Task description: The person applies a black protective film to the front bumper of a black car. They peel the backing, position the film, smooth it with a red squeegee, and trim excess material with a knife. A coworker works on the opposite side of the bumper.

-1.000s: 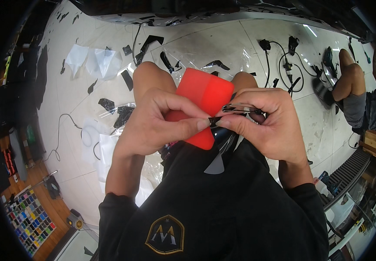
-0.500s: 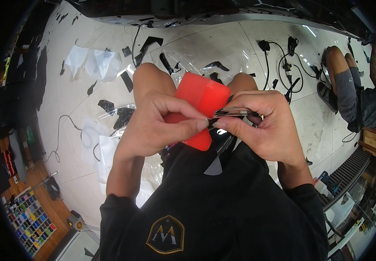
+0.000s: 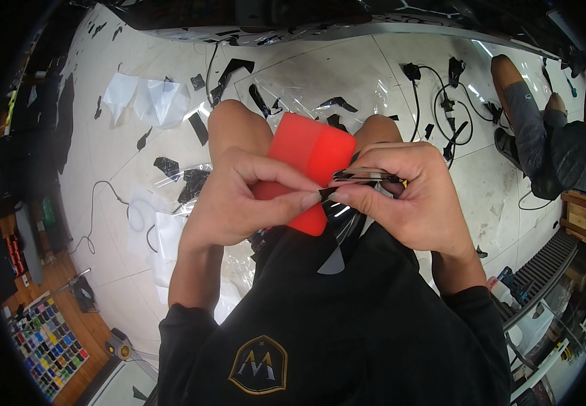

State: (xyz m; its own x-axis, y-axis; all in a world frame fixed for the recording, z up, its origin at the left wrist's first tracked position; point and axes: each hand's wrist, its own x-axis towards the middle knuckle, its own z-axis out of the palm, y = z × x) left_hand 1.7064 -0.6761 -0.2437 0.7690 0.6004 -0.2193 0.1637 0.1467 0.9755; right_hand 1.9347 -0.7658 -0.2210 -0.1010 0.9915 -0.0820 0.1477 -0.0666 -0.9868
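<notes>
My left hand (image 3: 245, 199) pinches one end of a small black strip (image 3: 325, 193) between thumb and fingers. A flat red squeegee-like piece (image 3: 310, 142) lies behind it, its lower part showing beside my thumb. My right hand (image 3: 404, 196) is closed, its thumb tip at the same strip, with a slim black-and-silver tool (image 3: 367, 174) in its fingers, too small to name exactly. Glossy black film (image 3: 347, 218) hangs below my fingertips, and a grey triangular piece (image 3: 332, 262) rests lower on my dark clothing, between my forearms.
A co-worker (image 3: 563, 149) sits on the right beside a wooden crate (image 3: 584, 223). Black scraps (image 3: 235, 68), white sheets (image 3: 157, 98) and coiled cables (image 3: 452, 122) lie on the tiled floor. A dark glossy panel (image 3: 327, 13) spans the top, a swatch board (image 3: 49, 338) lower left.
My hands have shifted very slightly leftward and downward, still pinched together at the strip. The red piece has lowered a little. The co-worker's legs and body have shifted position.
</notes>
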